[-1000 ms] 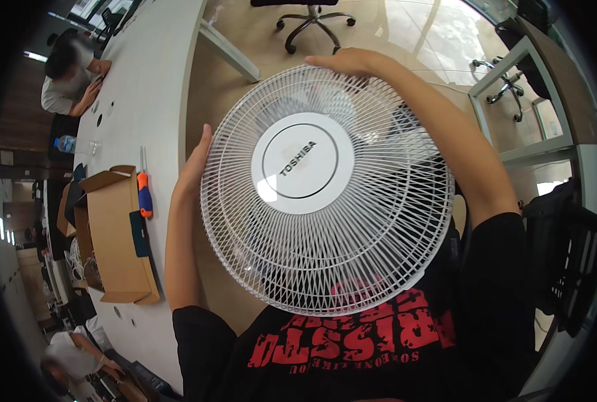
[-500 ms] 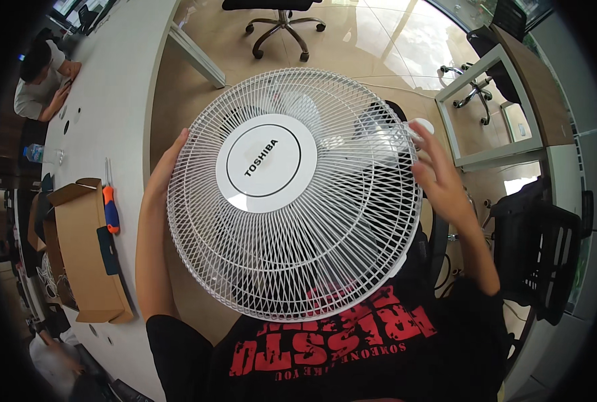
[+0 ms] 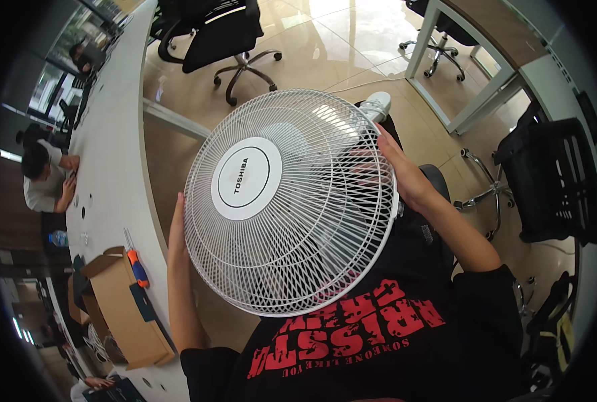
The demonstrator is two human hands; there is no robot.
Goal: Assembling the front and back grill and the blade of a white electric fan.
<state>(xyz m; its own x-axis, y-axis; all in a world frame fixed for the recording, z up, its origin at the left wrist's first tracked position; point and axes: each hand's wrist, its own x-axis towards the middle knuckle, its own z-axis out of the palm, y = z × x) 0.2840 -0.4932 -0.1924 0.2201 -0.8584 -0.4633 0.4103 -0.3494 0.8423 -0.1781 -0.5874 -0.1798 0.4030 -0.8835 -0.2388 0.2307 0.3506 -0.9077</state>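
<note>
A round white fan head [image 3: 325,248], its wire guard facing up, is held in front of my black shirt and over my lap. The white centre disc [image 3: 226,204] of the guard is tilted toward the far left. My left hand [image 3: 179,224] presses along the left rim, its fingers partly hidden by the wires. At the upper right rim, my right hand [image 3: 406,175] grips the edge, some fingertips out of sight behind it. Dark shapes show through the wires, too vague to name. My white shoe [image 3: 377,104] appears beyond the guard.
On the white table [image 3: 121,100] at left are an open cardboard box [image 3: 127,301], an orange-and-blue screwdriver [image 3: 137,266] and a plastic bottle [image 3: 58,238]. A person [image 3: 44,175] sits across it. Black office chairs stand ahead [image 3: 221,37] and at right [image 3: 550,184].
The view has turned, so the chairs and table sit differently. The fan head has tilted farther left, and my right hand has come from spread fingers beside the rim onto the rim.
</note>
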